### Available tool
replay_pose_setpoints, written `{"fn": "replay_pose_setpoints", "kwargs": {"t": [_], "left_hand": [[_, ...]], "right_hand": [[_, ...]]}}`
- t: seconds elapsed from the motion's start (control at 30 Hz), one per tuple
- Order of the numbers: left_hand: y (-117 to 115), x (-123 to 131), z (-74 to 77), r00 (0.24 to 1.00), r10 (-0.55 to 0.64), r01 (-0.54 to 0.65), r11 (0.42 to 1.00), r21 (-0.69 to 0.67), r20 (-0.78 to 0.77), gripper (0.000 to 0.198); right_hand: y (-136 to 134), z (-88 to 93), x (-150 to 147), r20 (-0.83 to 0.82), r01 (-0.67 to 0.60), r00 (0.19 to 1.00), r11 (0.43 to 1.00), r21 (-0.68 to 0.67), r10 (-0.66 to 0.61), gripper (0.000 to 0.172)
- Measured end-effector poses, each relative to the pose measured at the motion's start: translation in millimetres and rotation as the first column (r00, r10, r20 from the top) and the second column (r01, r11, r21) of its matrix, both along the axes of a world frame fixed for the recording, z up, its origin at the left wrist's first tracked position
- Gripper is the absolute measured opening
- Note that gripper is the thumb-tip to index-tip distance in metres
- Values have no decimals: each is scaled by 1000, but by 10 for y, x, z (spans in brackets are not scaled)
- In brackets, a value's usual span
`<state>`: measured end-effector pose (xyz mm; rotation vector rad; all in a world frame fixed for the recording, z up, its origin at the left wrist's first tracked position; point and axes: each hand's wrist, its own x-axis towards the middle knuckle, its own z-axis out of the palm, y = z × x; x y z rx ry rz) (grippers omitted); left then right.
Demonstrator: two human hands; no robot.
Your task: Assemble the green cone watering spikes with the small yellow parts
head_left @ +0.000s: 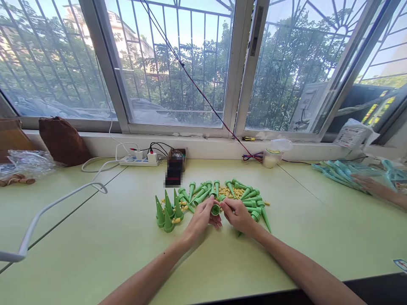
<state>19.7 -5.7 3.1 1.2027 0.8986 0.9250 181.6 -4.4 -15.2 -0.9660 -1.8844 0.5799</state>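
Note:
My left hand (201, 218) is closed around a green plastic plant watering spike (215, 210), its round open end turned toward me. Beside it, my right hand (238, 215) is in a pinch close to that opening; whatever is between its fingertips is hidden. Beyond the hands lies a pile of green spikes (252, 194) with small yellow plastic pieces (227, 193) among them. To the left, several green spikes (168, 207) stand upright on their caps, points up, and a few yellow pieces lie around them.
A white metal arm (57, 203) reaches in from the left. A power strip (139, 160) with cables, a small box (181, 154) and a jar (271, 157) line the sill. Another person's hand (370, 184) rests by teal plastic items (338, 173) at right.

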Motion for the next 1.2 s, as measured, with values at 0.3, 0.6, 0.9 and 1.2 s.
{"fn": "replay_pose_setpoints", "kwargs": {"t": [0.3,0.6,0.9,1.2], "left_hand": [[-4,-9,-8,999,-47,47,999,-13,-18,40],[-41,-39,54,997,-63,67,994,88,-51,38],[-14,-50,-43,983,-55,111,941,320,-178,40],[-32,-46,-43,972,29,73,908,413,-234,44]], "right_hand": [[27,-21,21,47,9,999,1000,20,-10,40],[8,-4,40,35,-16,999,1000,-6,17,37],[29,-31,54,41,5,999,1000,-14,-4,37],[31,-22,50,57,19,998,1000,0,-19,38]]}}
